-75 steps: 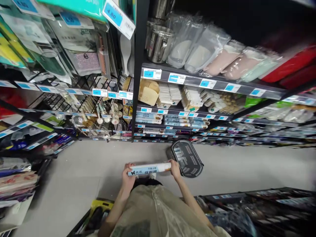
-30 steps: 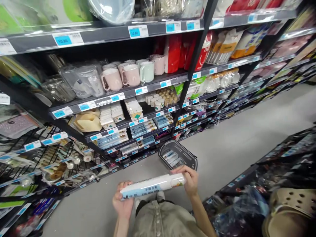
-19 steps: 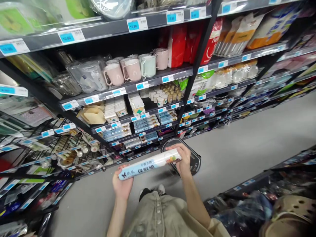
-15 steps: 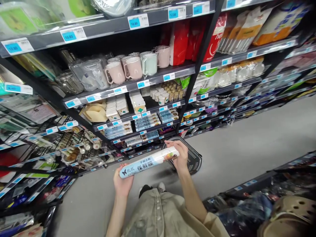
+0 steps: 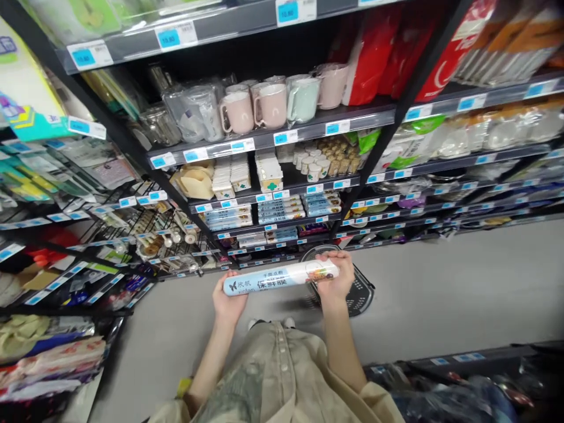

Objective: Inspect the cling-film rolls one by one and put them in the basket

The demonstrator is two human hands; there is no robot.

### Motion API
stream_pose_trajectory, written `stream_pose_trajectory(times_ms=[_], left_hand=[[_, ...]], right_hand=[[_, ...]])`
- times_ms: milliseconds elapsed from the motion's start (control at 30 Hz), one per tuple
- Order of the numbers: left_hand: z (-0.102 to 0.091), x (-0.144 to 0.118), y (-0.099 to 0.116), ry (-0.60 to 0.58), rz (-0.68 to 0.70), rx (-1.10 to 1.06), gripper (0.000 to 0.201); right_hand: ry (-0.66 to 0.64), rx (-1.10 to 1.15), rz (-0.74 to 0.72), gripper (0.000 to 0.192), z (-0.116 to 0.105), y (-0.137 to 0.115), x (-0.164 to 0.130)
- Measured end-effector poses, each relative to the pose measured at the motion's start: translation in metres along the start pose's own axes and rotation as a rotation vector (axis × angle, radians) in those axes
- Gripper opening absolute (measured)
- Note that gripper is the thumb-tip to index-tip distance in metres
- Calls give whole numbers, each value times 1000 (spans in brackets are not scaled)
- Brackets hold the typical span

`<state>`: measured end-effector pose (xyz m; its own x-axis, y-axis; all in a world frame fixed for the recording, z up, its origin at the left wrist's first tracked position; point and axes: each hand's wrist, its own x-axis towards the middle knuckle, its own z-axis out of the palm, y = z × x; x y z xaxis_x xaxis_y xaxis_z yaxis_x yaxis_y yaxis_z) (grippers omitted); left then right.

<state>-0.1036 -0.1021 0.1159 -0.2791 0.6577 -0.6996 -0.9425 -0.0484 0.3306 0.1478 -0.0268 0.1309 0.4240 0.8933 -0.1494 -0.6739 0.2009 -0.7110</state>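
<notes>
A blue and white roll of cling film [image 5: 282,277], printed with dark lettering and a food picture, is held out level in front of my body. Its left end rests in my left hand [image 5: 230,301], the fingers closed around it. My right hand [image 5: 337,276] grips the other end. Behind that hand a black shopping basket [image 5: 362,294] stands on the floor, partly hidden. More rolls like it, other cling film packs [image 5: 282,208], lie stacked on a low shelf beyond.
Pink and mint mugs [image 5: 271,106] line the shelf ahead, above small white boxes [image 5: 269,170] and toothpick tubs [image 5: 341,157]. Hanging kitchen utensils [image 5: 158,229] are on the left. Another shelf edge [image 5: 458,357] runs behind at lower right. Grey floor [image 5: 440,288] lies between.
The view has shifted, so the shelves appear further right. The roll has gone from a slant to nearly level and sits slightly higher, still in both hands.
</notes>
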Motion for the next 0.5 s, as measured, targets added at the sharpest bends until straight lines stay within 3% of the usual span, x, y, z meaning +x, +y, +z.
stream_pose_trajectory(times_ms=[167,500], left_hand=[[-9,-3,-5,84,-87,-107,19],[-28,14,-1,18,-63,-48,18]], right_hand=[[66,5,35,29,3,-4,-3],[94,23,64,29,0,4,-5]])
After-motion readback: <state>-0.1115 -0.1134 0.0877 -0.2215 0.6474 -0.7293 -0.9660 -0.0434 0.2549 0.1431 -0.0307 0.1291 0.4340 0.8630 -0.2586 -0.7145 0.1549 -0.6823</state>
